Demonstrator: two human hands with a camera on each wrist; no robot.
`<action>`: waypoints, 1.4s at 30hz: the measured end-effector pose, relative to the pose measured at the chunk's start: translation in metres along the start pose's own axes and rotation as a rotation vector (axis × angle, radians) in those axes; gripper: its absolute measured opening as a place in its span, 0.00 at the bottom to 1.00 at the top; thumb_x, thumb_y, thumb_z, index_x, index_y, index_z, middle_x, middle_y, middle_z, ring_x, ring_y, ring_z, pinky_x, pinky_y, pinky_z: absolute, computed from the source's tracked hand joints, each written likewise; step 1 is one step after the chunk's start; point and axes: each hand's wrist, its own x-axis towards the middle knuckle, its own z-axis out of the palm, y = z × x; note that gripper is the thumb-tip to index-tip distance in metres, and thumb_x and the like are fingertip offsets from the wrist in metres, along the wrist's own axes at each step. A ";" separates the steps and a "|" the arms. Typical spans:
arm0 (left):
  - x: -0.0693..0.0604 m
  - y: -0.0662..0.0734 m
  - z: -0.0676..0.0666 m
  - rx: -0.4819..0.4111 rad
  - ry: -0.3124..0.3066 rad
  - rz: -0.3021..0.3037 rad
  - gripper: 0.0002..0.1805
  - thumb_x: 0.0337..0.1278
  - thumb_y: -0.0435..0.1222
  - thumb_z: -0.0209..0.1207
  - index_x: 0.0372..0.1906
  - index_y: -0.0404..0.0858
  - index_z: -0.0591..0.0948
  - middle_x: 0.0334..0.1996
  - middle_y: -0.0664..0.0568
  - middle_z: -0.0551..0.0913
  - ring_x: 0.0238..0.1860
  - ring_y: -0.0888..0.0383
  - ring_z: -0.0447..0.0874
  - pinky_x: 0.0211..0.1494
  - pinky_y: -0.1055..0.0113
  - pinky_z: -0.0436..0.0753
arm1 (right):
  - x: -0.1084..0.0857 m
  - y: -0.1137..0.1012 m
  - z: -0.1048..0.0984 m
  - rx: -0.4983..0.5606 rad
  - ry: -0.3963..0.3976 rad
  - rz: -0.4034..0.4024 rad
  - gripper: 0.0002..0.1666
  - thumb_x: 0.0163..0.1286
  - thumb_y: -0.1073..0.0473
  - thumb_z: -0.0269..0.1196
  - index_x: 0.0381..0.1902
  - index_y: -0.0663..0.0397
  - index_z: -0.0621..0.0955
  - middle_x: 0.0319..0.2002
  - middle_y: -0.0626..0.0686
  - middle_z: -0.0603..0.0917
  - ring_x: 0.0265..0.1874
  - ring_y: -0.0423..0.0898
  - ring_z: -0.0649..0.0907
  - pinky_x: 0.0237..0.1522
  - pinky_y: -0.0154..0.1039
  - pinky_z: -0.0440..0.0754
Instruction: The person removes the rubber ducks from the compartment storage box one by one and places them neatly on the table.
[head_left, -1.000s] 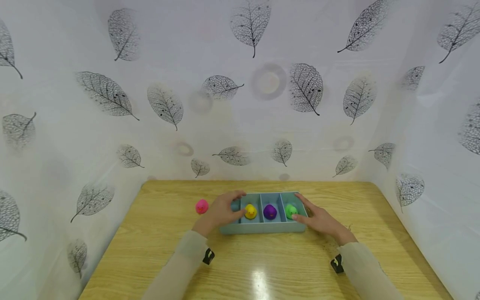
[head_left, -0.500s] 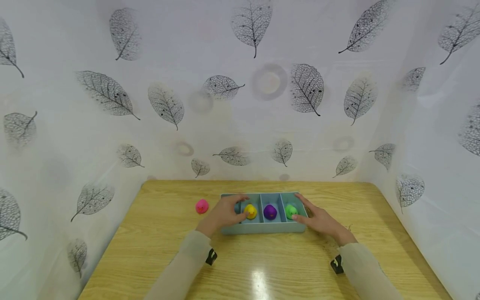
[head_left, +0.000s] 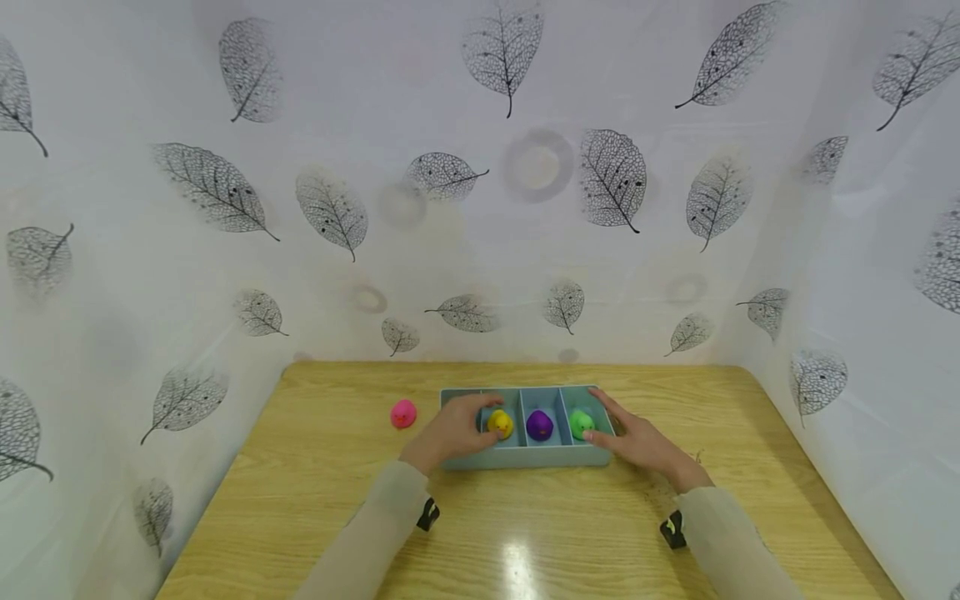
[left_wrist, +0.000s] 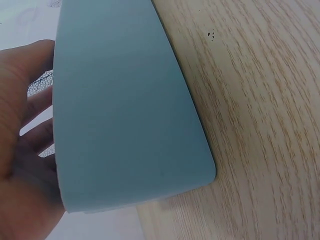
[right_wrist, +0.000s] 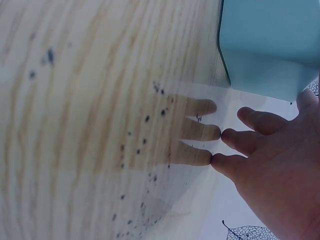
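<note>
A blue-grey divided box (head_left: 551, 456) lies crosswise on the table in the head view. Its compartments hold a yellow toy duck (head_left: 500, 426), a purple toy duck (head_left: 539, 426) and a green toy duck (head_left: 581, 422). My left hand (head_left: 453, 428) reaches over the box's left part, with thumb and forefinger around the yellow duck; a firm hold is not visible. At the right end, my right hand (head_left: 643, 442) has its thumb beside the green duck and its forefinger at the far corner. In the right wrist view its other fingers (right_wrist: 245, 141) are spread beside the box.
A pink toy duck (head_left: 403, 414) sits on the wooden table (head_left: 322, 483), left of the box. Behind and at both sides stands a white sheet (head_left: 480, 250) printed with dark leaves. Black wrist cameras sit at both cuffs.
My left hand has shifted right across the box, its thumb and forefinger coming around the yellow duck. The right hand and the box have stayed in place.
</note>
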 end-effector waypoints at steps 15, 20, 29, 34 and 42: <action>0.006 0.006 0.003 0.028 -0.054 -0.034 0.30 0.62 0.37 0.69 0.70 0.37 0.78 0.66 0.44 0.83 0.66 0.43 0.82 0.72 0.46 0.80 | 0.000 -0.001 0.000 -0.015 0.007 -0.008 0.51 0.77 0.32 0.59 0.86 0.23 0.45 0.85 0.63 0.51 0.74 0.79 0.65 0.69 0.80 0.66; 0.009 0.005 0.005 0.045 -0.064 -0.047 0.29 0.63 0.37 0.69 0.69 0.38 0.79 0.65 0.46 0.84 0.66 0.44 0.82 0.73 0.48 0.80 | 0.001 -0.001 -0.001 -0.013 0.003 -0.005 0.52 0.77 0.32 0.59 0.86 0.24 0.45 0.85 0.63 0.52 0.74 0.79 0.66 0.69 0.79 0.67; 0.013 0.005 0.007 0.055 -0.080 -0.055 0.30 0.60 0.35 0.71 0.68 0.37 0.79 0.65 0.44 0.84 0.68 0.43 0.81 0.74 0.47 0.78 | 0.001 0.000 0.000 -0.004 -0.002 -0.002 0.53 0.76 0.32 0.59 0.87 0.29 0.45 0.85 0.63 0.51 0.75 0.79 0.64 0.69 0.80 0.66; 0.015 0.006 0.007 0.048 -0.100 -0.077 0.31 0.60 0.33 0.71 0.69 0.37 0.79 0.66 0.43 0.83 0.67 0.43 0.80 0.73 0.47 0.79 | 0.001 0.001 0.000 0.000 -0.003 -0.003 0.53 0.76 0.32 0.59 0.87 0.31 0.46 0.85 0.63 0.51 0.75 0.79 0.65 0.69 0.79 0.66; 0.020 0.009 0.007 0.066 -0.119 -0.098 0.30 0.58 0.33 0.73 0.67 0.36 0.80 0.63 0.43 0.84 0.61 0.45 0.82 0.70 0.48 0.81 | 0.002 0.000 0.000 -0.011 -0.002 -0.006 0.53 0.76 0.32 0.59 0.87 0.32 0.47 0.85 0.64 0.53 0.74 0.78 0.67 0.68 0.79 0.68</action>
